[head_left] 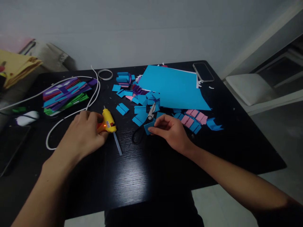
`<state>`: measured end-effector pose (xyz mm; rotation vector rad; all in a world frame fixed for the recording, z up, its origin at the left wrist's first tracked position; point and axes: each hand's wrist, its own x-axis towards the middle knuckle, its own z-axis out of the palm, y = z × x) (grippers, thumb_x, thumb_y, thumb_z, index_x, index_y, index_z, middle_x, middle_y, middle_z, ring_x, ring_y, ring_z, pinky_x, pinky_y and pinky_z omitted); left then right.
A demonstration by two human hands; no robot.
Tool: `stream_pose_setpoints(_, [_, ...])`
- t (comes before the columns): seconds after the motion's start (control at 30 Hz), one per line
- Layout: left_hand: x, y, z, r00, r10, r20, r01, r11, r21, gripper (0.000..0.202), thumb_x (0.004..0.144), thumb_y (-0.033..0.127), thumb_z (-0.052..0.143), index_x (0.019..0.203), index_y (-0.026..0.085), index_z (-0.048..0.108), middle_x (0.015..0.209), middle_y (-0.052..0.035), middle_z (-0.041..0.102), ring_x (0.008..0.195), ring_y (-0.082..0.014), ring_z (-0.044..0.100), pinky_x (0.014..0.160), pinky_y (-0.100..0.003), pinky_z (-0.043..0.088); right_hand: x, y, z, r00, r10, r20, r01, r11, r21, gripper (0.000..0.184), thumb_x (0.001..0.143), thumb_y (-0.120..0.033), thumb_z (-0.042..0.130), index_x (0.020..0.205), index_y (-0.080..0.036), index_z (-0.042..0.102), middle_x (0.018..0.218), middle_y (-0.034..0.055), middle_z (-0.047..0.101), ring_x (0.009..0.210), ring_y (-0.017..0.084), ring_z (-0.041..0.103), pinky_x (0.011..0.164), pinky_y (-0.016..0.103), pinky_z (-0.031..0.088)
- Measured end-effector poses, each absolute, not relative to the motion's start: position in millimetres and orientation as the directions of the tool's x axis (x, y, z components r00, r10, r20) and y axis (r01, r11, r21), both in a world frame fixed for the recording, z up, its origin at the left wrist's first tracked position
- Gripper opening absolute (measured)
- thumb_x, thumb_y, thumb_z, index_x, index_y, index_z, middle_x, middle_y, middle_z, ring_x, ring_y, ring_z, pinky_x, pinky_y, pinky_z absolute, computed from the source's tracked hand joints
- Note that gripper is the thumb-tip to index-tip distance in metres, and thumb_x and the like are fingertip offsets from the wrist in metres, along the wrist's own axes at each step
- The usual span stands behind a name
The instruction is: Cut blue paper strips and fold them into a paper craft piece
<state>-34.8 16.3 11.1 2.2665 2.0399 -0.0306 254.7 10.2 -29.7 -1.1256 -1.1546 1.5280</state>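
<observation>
- Currently your left hand (pixel 86 130) is wrapped round the yellow plastic glue gun (pixel 108 118) with the orange, lit handle, at left of centre over the black wooden table (pixel 239 151); if its nozzle is hot, a stray finger could get burned.
- Your right hand (pixel 174 130) pinches a small blue folded-paper piece (pixel 147 128) by its edge, so a loose pinch might let it slip or bend.
- Silver-bladed, black-handled scissors (pixel 151 112) lie just beside that piece; reaching carelessly could nick you.
- The looped white cable (pixel 48 135) near your left wrist might snag.
</observation>
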Motion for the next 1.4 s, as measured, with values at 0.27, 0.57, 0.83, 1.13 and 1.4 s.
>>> stream_pose_setpoints(0.27, [26, -8, 5, 0.390, 0.886, 0.252, 0.644, -0.458, 0.613, 0.012, 0.097, 0.029, 0.062, 0.106, 0.021, 0.066, 0.099, -0.0055, 0.069, 0.091, -0.0203, 0.065, 0.080, -0.035, 0.053, 248, -1, -34, -0.221, 0.973, -0.062, -0.039, -0.073, -0.997, 0.035, 0.071, -0.036, 0.093, 0.080, -0.023, 0.061, 0.075, -0.0024, 0.067, 0.069, 0.015, 0.064, 0.068, 0.031, 0.054])
stream_pose_setpoints(0.57, [35, -8, -11, 0.445, 0.883, 0.150, 0.505, -0.386, 0.772, 0.014, 0.102, 0.028, 0.058, 0.092, 0.020, 0.064, 0.091, -0.0029, 0.067, 0.084, -0.0168, 0.063, 0.075, -0.031, 0.050, 248, -7, -37, -0.317, 0.948, -0.005, 0.060, 0.015, -0.998, 0.029, 0.079, -0.035, 0.087, 0.090, -0.024, 0.063, 0.089, 0.0002, 0.073, 0.081, 0.017, 0.071, 0.076, 0.031, 0.057])
stream_pose_setpoints(0.83, [35, -11, -15, 0.301, 0.954, 0.005, 0.460, -0.149, 0.875, 0.021, 0.100, 0.041, 0.063, 0.095, 0.020, 0.067, 0.075, 0.0031, 0.059, 0.067, -0.0125, 0.054, 0.061, -0.025, 0.043, 247, -2, -34, -0.256, 0.963, -0.085, -0.101, -0.114, -0.988, 0.041, 0.068, -0.034, 0.095, 0.090, -0.022, 0.062, 0.083, -0.0018, 0.072, 0.077, 0.015, 0.070, 0.074, 0.029, 0.057])
stream_pose_setpoints(1.13, [34, -12, -12, 0.326, 0.945, -0.001, 0.513, -0.176, 0.840, 0.025, 0.098, 0.042, 0.064, 0.087, 0.019, 0.068, 0.072, 0.0026, 0.061, 0.067, -0.0122, 0.056, 0.061, -0.024, 0.043, 247, -5, -35, -0.262, 0.963, -0.058, -0.096, -0.086, -0.992, 0.039, 0.072, -0.030, 0.093, 0.100, -0.022, 0.066, 0.092, 0.0007, 0.075, 0.085, 0.017, 0.074, 0.081, 0.031, 0.060])
stream_pose_setpoints(1.4, [36, -13, -12, 0.288, 0.953, 0.099, 0.546, -0.248, 0.800, 0.024, 0.098, 0.039, 0.065, 0.088, 0.018, 0.070, 0.074, 0.0012, 0.067, 0.066, -0.0124, 0.060, 0.061, -0.024, 0.045, 248, -1, -28, -0.250, 0.959, -0.136, -0.061, -0.156, -0.986, 0.042, 0.069, -0.028, 0.095, 0.098, -0.021, 0.066, 0.077, -0.0013, 0.076, 0.072, 0.016, 0.073, 0.071, 0.029, 0.058])
